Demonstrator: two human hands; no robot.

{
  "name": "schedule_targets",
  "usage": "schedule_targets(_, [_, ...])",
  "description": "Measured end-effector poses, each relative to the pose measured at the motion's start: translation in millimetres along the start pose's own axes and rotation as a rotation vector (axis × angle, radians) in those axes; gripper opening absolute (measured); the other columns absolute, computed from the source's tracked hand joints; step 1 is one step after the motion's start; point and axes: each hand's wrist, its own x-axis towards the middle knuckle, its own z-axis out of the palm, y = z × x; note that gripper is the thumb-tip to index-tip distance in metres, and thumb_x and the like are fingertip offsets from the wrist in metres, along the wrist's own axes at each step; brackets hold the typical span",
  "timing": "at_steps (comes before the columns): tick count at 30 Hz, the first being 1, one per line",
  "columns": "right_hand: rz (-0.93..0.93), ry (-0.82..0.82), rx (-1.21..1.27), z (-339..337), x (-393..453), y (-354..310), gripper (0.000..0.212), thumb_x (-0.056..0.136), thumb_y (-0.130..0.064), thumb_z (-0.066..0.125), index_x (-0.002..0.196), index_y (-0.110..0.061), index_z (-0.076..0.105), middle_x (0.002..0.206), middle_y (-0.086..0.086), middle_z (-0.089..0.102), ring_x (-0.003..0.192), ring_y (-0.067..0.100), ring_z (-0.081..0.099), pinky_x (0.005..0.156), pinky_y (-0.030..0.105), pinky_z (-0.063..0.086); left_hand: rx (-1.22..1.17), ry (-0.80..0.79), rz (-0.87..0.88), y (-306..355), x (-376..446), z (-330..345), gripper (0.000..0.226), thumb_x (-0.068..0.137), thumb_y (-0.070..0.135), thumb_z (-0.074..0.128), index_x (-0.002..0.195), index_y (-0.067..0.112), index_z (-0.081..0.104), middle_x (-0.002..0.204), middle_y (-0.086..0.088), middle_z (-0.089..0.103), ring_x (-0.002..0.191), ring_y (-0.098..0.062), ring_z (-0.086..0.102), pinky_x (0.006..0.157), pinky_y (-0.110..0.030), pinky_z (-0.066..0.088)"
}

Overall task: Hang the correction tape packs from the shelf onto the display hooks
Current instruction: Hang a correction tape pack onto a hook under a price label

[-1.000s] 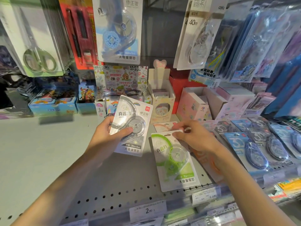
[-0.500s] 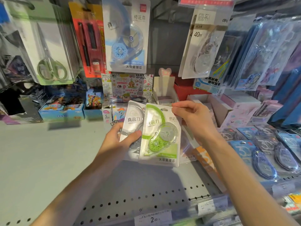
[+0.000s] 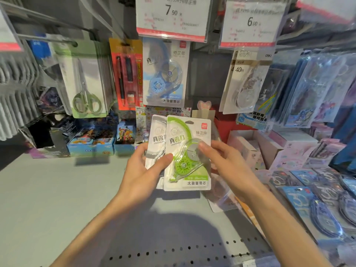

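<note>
— Head view first: what takes up the most room?

— The grey shelf, with a row of perforations along its front edge. Above its back hang carded goods: a stack of scissors packs on the left, a red pen pack next to them, then a blue correction tape pack on a hook under a price tag reading 7.90. Further right a clear correction tape pack marked 40m hangs under a tag reading 6.00.

— And on the shelf itself?

— Small colourful boxes along the back left, pink and white boxes at the right, and blue carded packs lying flat at the far right.

— Where are the packs being handled?

— Both are held up above the middle of the shelf, below the hanging blue pack. The green correction tape pack is in front, overlapping a white correction tape pack behind it to the left.

— The hands?

— The left hand grips both packs — thumb pressed across the fronts, fingers curled behind the white one's left edge. The right hand has loosely extended fingers, its fingertips touching the green pack's clear blister near the right edge; it does not curl round it.
</note>
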Motion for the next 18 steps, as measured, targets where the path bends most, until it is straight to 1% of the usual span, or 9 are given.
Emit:
schedule_targets(2, [0.0, -0.027, 0.056, 6.5, -3.1, -2.6, 0.041, 0.077, -0.046, 0.081, 0.111, -0.023, 0.075, 0.106, -0.008, 0.082, 0.103, 0.011, 0.077, 0.091, 0.03, 0.059, 0.003, 0.037, 0.033, 10.7, 2.0, -2.5, 0.033, 0.089, 0.01, 0.077, 0.118, 0.018, 0.062, 0.106, -0.001, 0.081, 0.098, -0.022, 0.078, 0.082, -0.036, 0.063])
schedule_targets(4, [-0.016, -0.025, 0.121, 10.3, -3.1, -8.5, 0.031, 0.082, -0.029, 0.084, 0.109, -0.018, 0.076, 0.105, -0.002, 0.082, 0.103, 0.019, 0.078, 0.093, 0.036, 0.061, -0.002, 0.063, 0.075, 21.4, 3.7, -6.1, 0.037, 0.086, 0.016, 0.081, 0.118, 0.02, 0.062, 0.108, -0.001, 0.081, 0.102, -0.024, 0.077, 0.09, -0.042, 0.06])
schedule_targets(6, [-0.043, -0.022, 0.152, 10.3, -0.9, -14.3, 0.037, 0.079, -0.031, 0.086, 0.111, -0.017, 0.074, 0.106, 0.0, 0.082, 0.103, 0.021, 0.078, 0.092, 0.039, 0.06, 0.007, 0.088, 0.128, 33.5, 4.8, -10.7, 0.041, 0.079, 0.03, 0.083, 0.115, 0.023, 0.064, 0.107, 0.004, 0.081, 0.101, -0.021, 0.077, 0.089, -0.042, 0.061])
schedule_targets(8, [-0.08, -0.004, 0.203, 7.8, 1.7, -21.4, 0.051, 0.07, -0.038, 0.086, 0.114, -0.016, 0.072, 0.108, 0.002, 0.082, 0.103, 0.023, 0.078, 0.086, 0.036, 0.06, 0.054, 0.125, 0.195, 44.8, 7.3, -18.0, 0.039, 0.077, 0.038, 0.081, 0.111, 0.025, 0.066, 0.105, 0.008, 0.08, 0.099, -0.015, 0.077, 0.09, -0.039, 0.059])
schedule_targets(10, [-0.128, 0.036, 0.263, 4.4, 4.1, -29.4, 0.055, 0.069, -0.037, 0.085, 0.117, -0.016, 0.07, 0.108, 0.005, 0.082, 0.101, 0.026, 0.079, 0.075, 0.029, 0.061, 0.088, 0.163, 0.258, 55.9, 10.5, -27.7, 0.037, 0.077, 0.04, 0.079, 0.109, 0.027, 0.067, 0.105, 0.009, 0.08, 0.097, -0.011, 0.076, 0.089, -0.035, 0.057])
schedule_targets(12, [-0.177, 0.082, 0.285, 0.8, 5.6, -35.7, 0.056, 0.071, -0.035, 0.084, 0.12, -0.016, 0.068, 0.109, 0.005, 0.082, 0.101, 0.026, 0.079, 0.078, 0.031, 0.064, 0.102, 0.186, 0.296, 68.5, 12.8, -37.2, 0.038, 0.074, 0.044, 0.078, 0.107, 0.029, 0.067, 0.103, 0.01, 0.08, 0.096, -0.01, 0.076, 0.083, -0.027, 0.055])
schedule_targets(15, [-0.222, 0.127, 0.285, -2.9, 7.8, -42.5, 0.057, 0.072, -0.036, 0.083, 0.123, -0.018, 0.065, 0.11, 0.003, 0.081, 0.101, 0.025, 0.079, 0.087, 0.044, 0.061, 0.121, 0.203, 0.351, 88.9, 14.0, -47.0, 0.032, 0.076, 0.042, 0.078, 0.104, 0.03, 0.067, 0.101, 0.014, 0.08, 0.092, -0.005, 0.076, 0.074, -0.013, 0.053])
schedule_targets(17, [-0.25, 0.148, 0.277, -3.0, 9.6, -45.8, 0.057, 0.072, -0.038, 0.082, 0.123, -0.019, 0.065, 0.11, 0.001, 0.081, 0.101, 0.023, 0.079, 0.081, 0.039, 0.062, 0.112, 0.202, 0.39, 102.7, 12.6, -49.2, 0.034, 0.075, 0.042, 0.077, 0.104, 0.028, 0.066, 0.098, 0.016, 0.08, 0.088, -0.002, 0.075, 0.072, -0.009, 0.051])
schedule_targets(18, [-0.267, 0.158, 0.268, -2.3, 10.7, -47.1, 0.057, 0.071, -0.039, 0.082, 0.122, -0.02, 0.066, 0.11, 0.0, 0.081, 0.101, 0.021, 0.079, 0.077, 0.033, 0.063, 0.11, 0.193, 0.411, 109.0, 11.4, -48.9, 0.035, 0.074, 0.042, 0.076, 0.104, 0.026, 0.065, 0.097, 0.017, 0.08, 0.086, 0.0, 0.075, 0.071, -0.008, 0.05])
